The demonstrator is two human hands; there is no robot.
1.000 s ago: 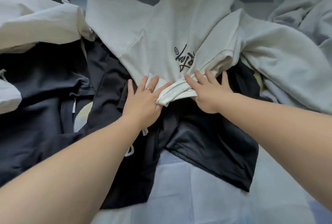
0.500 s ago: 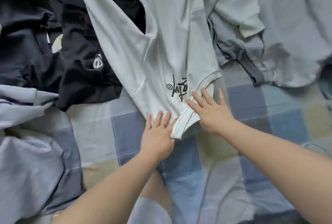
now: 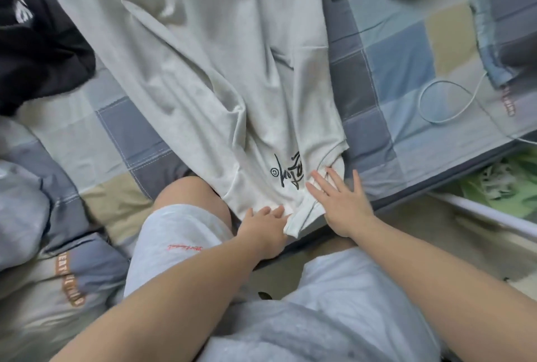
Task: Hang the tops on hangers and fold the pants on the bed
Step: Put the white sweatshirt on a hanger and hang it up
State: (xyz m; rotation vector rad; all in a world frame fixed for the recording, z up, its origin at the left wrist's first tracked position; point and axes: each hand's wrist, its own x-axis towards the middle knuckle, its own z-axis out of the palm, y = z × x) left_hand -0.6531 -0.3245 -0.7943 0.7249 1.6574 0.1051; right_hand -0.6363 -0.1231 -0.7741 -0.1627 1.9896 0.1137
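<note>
Checked bed [image 3: 401, 71], white top [image 3: 203, 71], illegible black script [image 3: 287, 172]

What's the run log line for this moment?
garment: pale top on bed | left hand: on ribbed edge, grip unclear | right hand: flat on same edge | hanger: none in view

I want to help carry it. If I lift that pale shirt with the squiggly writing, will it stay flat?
Probably not: the pale shirt lies in soft folds, so it should flop. It looks thin, so it is likely light.
</note>
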